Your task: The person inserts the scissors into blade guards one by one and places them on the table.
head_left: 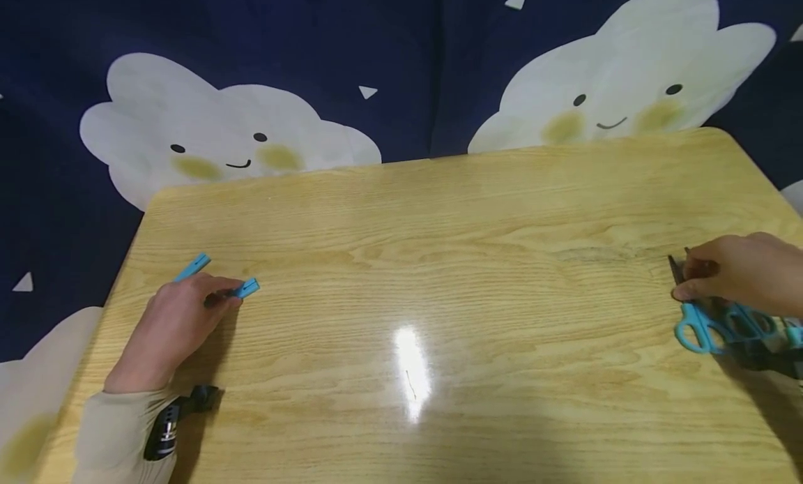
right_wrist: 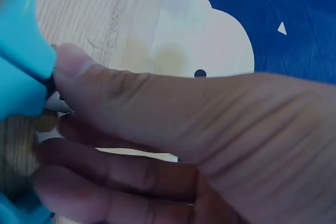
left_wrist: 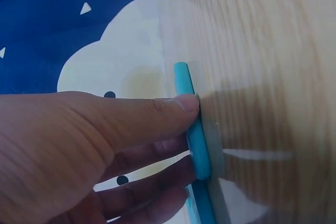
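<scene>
On the left side of the table, my left hand pinches a slim light-blue stick-like piece between thumb and fingers. Its visible end has a dark slit, and its exact kind is unclear. A second blue piece of similar look lies just beyond the hand, partly covered by it. At the far right, my right hand grips a pair of scissors by the dark blades, turquoise handles toward the near side. The right wrist view shows the thumb at the base of the scissors' handles.
Another pair of turquoise-handled scissors lies beneath the right hand, with a further turquoise item at the frame's edge. The wooden table carries a bright light reflection. Behind it hangs dark blue cloth with white clouds.
</scene>
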Demonstrator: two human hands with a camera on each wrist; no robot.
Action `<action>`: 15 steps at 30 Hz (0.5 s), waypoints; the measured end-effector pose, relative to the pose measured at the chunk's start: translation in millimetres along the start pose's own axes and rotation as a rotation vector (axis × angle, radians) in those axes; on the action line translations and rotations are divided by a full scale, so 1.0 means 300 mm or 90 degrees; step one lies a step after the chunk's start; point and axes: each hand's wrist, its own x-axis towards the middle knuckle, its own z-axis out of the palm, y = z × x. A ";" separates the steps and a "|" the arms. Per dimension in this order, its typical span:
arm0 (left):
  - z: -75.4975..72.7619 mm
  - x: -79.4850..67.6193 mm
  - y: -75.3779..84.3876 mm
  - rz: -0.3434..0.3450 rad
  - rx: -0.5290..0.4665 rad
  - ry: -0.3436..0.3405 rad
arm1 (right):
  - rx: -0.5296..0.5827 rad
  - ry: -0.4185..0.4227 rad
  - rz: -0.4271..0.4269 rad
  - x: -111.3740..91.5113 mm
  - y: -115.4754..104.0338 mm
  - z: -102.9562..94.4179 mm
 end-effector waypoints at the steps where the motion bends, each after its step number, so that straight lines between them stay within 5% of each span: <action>1: 0.001 0.000 0.000 0.000 0.000 0.000 | 0.000 0.012 -0.005 0.002 -0.005 0.002; 8: 0.001 0.000 0.002 -0.003 0.001 -0.004 | -0.016 0.100 -0.050 0.023 -0.027 0.014; 15: 0.007 0.003 0.004 0.006 0.003 0.004 | -0.028 0.128 -0.055 0.021 -0.048 0.008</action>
